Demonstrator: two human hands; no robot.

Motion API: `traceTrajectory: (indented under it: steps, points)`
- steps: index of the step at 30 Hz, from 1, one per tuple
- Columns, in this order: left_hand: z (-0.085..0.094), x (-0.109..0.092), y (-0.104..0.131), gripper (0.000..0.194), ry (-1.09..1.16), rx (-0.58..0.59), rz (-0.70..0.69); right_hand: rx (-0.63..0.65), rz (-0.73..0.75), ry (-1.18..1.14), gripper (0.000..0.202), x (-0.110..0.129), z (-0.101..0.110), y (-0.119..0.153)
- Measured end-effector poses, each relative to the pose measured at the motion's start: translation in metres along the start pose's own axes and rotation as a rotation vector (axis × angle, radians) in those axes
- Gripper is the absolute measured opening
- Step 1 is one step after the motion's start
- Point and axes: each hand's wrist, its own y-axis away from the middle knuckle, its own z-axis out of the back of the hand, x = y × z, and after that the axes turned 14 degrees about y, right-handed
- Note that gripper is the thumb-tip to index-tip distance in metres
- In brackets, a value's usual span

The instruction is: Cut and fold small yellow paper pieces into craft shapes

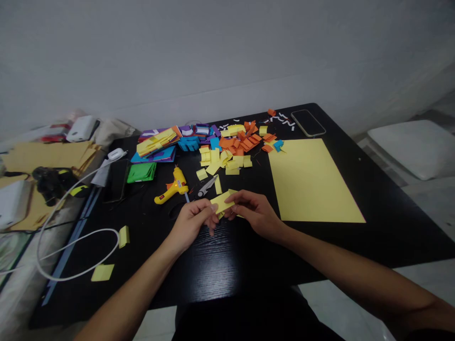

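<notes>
Between my two hands is a small yellow paper strip (pixel 222 202), held above the front middle of the black table. My left hand (pixel 194 221) pinches its left end between thumb and fingers. The right end is gripped by my right hand (pixel 256 213), whose fingertips partly cover it. More yellow paper shows under and behind the right fingers, partly hidden. Just beyond my hands lie scissors (pixel 207 186), their handles partly out of sight near my left hand. A yellow glue gun (pixel 174 187) rests to the left of the scissors.
Folded yellow pieces (pixel 232 163) and orange pieces (pixel 245 141) are heaped at the back middle. A large yellow sheet (pixel 316 182) lies right, below a phone (pixel 308 123). Stacked coloured paper (pixel 158 144), a green bundle (pixel 141 172) and a looped white cable (pixel 115 232) are left.
</notes>
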Motion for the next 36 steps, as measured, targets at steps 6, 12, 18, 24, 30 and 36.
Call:
traceTrajectory:
  steps: [6, 12, 18, 24, 30, 36]
  points:
    - [0.0016, -0.0001, 0.0001, 0.034, -0.024, 0.0, -0.023, 0.008, -0.02, -0.029, 0.025, 0.004, 0.0007, 0.0013]
    - [-0.0003, -0.003, 0.0006, 0.04, -0.123, 0.008, -0.047, 0.106, -0.217, -0.155, 0.025, 0.0017, 0.0039, -0.005]
    - [0.0004, -0.0045, 0.0018, 0.044, -0.199, 0.028, -0.066, 0.081, -0.197, -0.079, 0.033, 0.0029, 0.0049, -0.0068]
    - [0.0033, -0.0049, 0.0005, 0.045, -0.204, 0.041, -0.069, 0.076, -0.165, -0.027, 0.037, 0.0015, 0.005, -0.0068]
    - [0.0037, -0.0022, 0.0005, 0.045, -0.242, 0.053, -0.093, 0.085, -0.197, -0.054, 0.036, 0.0021, 0.0063, -0.0073]
    - [0.005, -0.0001, 0.0, 0.045, -0.251, 0.057, -0.09, 0.066, -0.17, -0.065, 0.033, 0.0014, 0.0069, -0.008]
